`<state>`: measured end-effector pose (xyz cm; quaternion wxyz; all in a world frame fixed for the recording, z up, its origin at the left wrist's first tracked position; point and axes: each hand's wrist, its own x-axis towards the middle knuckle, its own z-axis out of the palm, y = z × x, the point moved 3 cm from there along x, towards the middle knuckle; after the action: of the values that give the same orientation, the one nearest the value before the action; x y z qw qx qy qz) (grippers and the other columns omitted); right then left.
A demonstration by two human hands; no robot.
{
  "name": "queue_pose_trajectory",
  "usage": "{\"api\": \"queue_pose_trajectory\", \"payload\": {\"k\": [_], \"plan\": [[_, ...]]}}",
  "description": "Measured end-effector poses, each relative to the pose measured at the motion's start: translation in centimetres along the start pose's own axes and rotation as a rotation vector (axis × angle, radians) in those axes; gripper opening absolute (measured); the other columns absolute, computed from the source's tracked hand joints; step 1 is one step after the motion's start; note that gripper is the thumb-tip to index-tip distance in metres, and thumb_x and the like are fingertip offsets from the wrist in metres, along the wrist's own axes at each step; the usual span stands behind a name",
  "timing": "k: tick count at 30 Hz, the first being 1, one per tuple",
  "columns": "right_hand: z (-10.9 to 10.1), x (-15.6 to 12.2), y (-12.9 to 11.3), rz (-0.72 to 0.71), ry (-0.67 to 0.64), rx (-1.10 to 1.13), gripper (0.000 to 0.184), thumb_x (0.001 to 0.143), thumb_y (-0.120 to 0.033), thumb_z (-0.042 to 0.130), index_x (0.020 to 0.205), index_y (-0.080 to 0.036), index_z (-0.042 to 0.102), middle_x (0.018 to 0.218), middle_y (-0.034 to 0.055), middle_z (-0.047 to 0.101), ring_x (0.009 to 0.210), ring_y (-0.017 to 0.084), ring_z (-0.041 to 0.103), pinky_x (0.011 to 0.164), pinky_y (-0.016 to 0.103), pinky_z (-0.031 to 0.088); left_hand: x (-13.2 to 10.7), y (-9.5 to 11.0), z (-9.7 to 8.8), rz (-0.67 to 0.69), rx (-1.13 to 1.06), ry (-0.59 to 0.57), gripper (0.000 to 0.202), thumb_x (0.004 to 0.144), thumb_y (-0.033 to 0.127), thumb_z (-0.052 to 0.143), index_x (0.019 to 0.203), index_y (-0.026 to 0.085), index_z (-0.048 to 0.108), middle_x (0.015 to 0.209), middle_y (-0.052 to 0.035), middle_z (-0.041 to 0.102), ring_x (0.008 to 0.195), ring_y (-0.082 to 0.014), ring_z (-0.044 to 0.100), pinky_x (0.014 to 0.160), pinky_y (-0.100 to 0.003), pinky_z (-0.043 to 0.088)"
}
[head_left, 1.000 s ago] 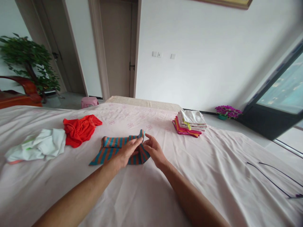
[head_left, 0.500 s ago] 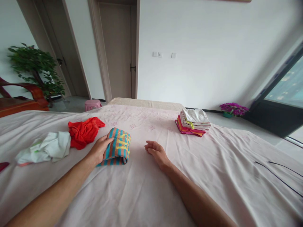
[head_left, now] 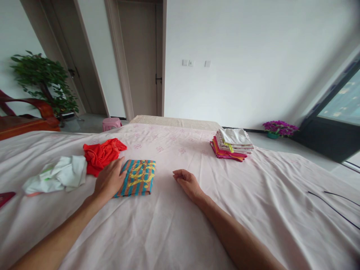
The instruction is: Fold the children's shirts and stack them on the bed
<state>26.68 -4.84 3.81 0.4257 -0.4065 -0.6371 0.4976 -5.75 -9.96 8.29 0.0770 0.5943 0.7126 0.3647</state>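
A folded blue-and-brown striped cloth [head_left: 139,180] with yellow lettering lies flat on the pink bedsheet [head_left: 174,228]. My left hand [head_left: 111,180] rests over its left edge, fingers stretched out and thumb on the fabric. To the right of the cloth, apart from it, my right hand [head_left: 187,182] is loosely curled and holds nothing. Behind my left hand is a crumpled red garment [head_left: 102,152]. A crumpled white garment [head_left: 60,174] lies further left, touching the red one.
A stack of folded clothes [head_left: 232,144], white on top and pink and orange below, sits at the back right of the bed. Black cables [head_left: 334,210] run along the right edge. A dark red object [head_left: 6,198] shows at the far left. A pink stool [head_left: 111,123] stands beyond the bed.
The striped cloth, earlier gripped and raised at its fold, now lies flatter on the sheet. My left hand has loosened its grip and shifted left; my right hand has barely moved.
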Motion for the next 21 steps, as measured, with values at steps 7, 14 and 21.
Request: {"api": "queue_pose_trajectory", "payload": {"k": [7, 14, 21], "plan": [[0.0, -0.2, -0.3, -0.024, -0.014, -0.072, 0.037, 0.071, -0.016, 0.052, 0.103, -0.020, 0.069, 0.093, 0.0028, 0.072, 0.089, 0.018, 0.065, 0.086, 0.034, 0.050, -3.7, 6.4, 4.1, 0.565, 0.223, -0.280, 0.058, 0.096, 0.045, 0.042, 0.150, 0.024, 0.040, 0.155, -0.0079, 0.041, 0.147, -0.0288, 0.028, 0.121, -0.050, 0.017], [-0.1, -0.4, -0.3, -0.047, -0.062, -0.099, 0.038, 0.071, -0.015, 0.050, 0.104, -0.020, 0.068, 0.094, 0.0036, 0.072, 0.091, 0.019, 0.066, 0.087, 0.035, 0.050, -4.3, 4.4, 5.8, 0.649, 0.303, -0.387, 0.062, 0.095, 0.052, 0.043, 0.152, 0.029, 0.034, 0.159, -0.0070, 0.035, 0.147, -0.0275, 0.027, 0.121, -0.047, 0.015], [-0.1, -0.6, -0.6, -0.067, -0.063, -0.137, 0.039, 0.071, -0.012, 0.049, 0.103, -0.021, 0.069, 0.093, 0.0026, 0.072, 0.091, 0.019, 0.066, 0.087, 0.035, 0.051, -2.1, 2.0, 4.9, 0.532, 0.186, -0.334, 0.060, 0.092, 0.055, 0.049, 0.145, 0.028, 0.048, 0.157, -0.0079, 0.037, 0.147, -0.0281, 0.028, 0.122, -0.048, 0.007]]}}
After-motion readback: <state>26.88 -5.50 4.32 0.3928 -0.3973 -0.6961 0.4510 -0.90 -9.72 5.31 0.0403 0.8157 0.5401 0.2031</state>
